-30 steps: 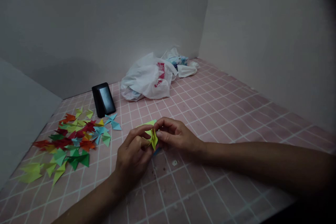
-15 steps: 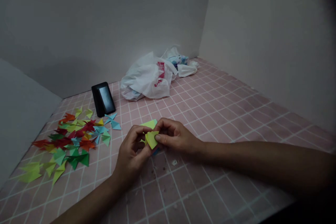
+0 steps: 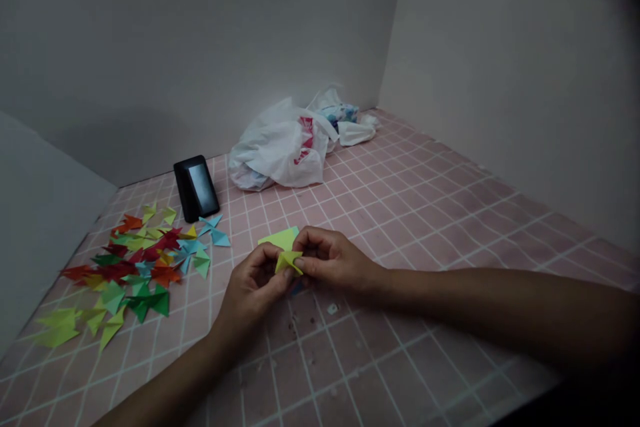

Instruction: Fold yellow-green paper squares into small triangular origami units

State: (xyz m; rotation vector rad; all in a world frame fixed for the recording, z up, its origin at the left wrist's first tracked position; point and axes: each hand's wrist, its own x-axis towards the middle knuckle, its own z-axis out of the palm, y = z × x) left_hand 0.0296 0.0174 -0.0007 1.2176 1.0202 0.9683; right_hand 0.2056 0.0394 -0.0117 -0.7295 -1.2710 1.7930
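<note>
A small folded piece of yellow paper (image 3: 289,261) is pinched between my two hands near the middle of the view. My left hand (image 3: 257,283) grips its left side, thumb in front. On its right edge, the thumb and fingers of my right hand (image 3: 336,260) are closed. Just behind my hands lie light green and yellow paper sheets (image 3: 281,239), partly covered by my fingers. A bit of blue paper (image 3: 297,288) peeks out under my hands.
Many folded paper pieces (image 3: 143,257) in red, green, yellow and blue lie spread at the left. Behind them a black phone (image 3: 197,188) leans back. White plastic bags (image 3: 283,147) sit by the wall on the pink checked surface (image 3: 425,213).
The yellow paper has tilted and turned in my fingers and now looks flatter and more pointed. My left hand has shifted slightly, showing more of the sheets behind.
</note>
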